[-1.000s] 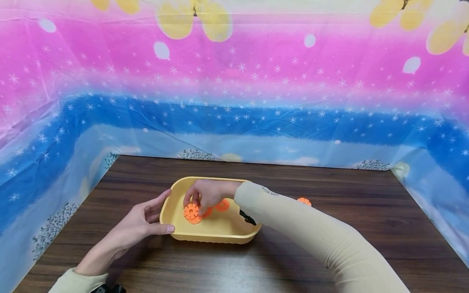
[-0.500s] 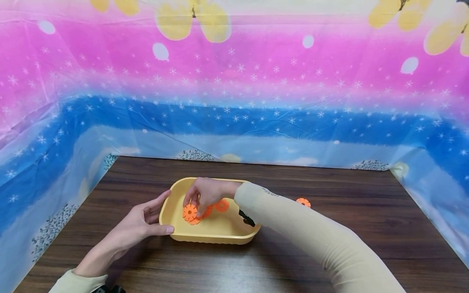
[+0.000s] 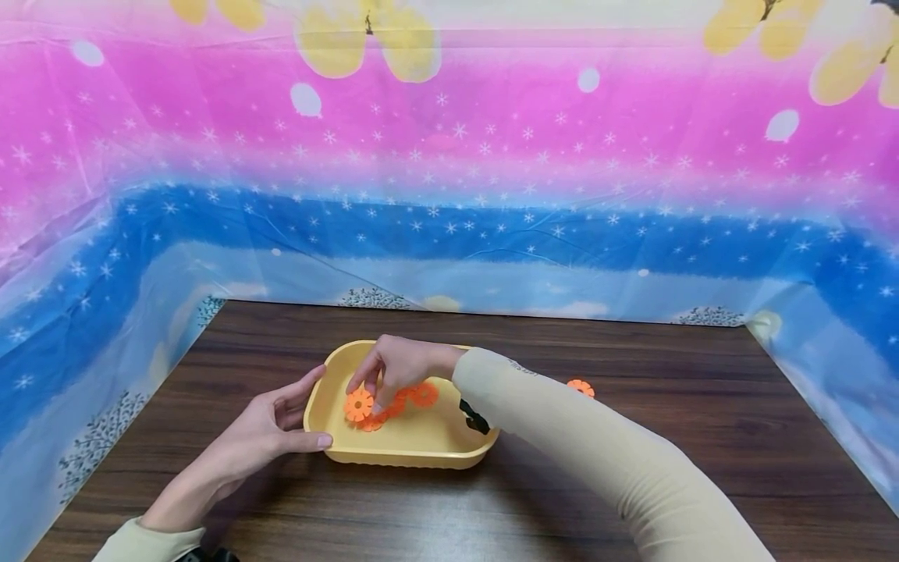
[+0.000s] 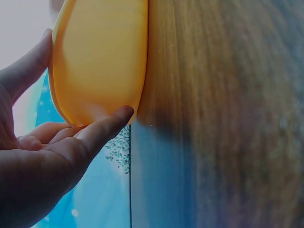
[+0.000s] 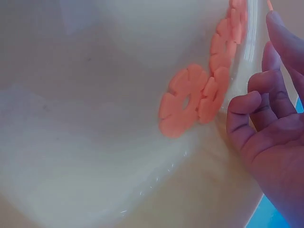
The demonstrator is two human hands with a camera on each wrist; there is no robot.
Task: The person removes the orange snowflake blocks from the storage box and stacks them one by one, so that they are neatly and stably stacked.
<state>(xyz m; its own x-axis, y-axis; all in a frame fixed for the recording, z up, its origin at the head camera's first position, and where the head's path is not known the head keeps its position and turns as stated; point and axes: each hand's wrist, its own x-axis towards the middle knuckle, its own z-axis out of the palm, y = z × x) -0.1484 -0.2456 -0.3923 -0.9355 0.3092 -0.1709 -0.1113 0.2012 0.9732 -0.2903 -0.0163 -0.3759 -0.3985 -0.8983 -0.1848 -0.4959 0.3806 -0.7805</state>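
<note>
A yellow tray (image 3: 435, 451) stands on the table. My left hand (image 3: 270, 421) holds its left end, thumb at the near corner and a finger at the far one. In the left wrist view the thumb (image 4: 111, 124) lies against the tray's rim. Inside the tray, my right hand (image 3: 406, 367) pinches an orange notched disc (image 3: 359, 414) that faces the head camera. Only an orange sliver (image 5: 269, 4) shows at the fingertips in the right wrist view. Several more orange notched discs (image 5: 171, 119) lie in the tray in an overlapping row, partly hidden by the right hand.
Another orange notched disc (image 3: 580, 387) lies on the dark wood table (image 3: 632, 351) right of the tray, partly covered by the right sleeve (image 3: 597, 445). A patterned cloth (image 3: 449, 226) hangs around the back and sides of the table.
My right hand has risen slightly and shifted a little left, bringing the pinched disc with it. My left hand and the tray have stayed almost where they were.
</note>
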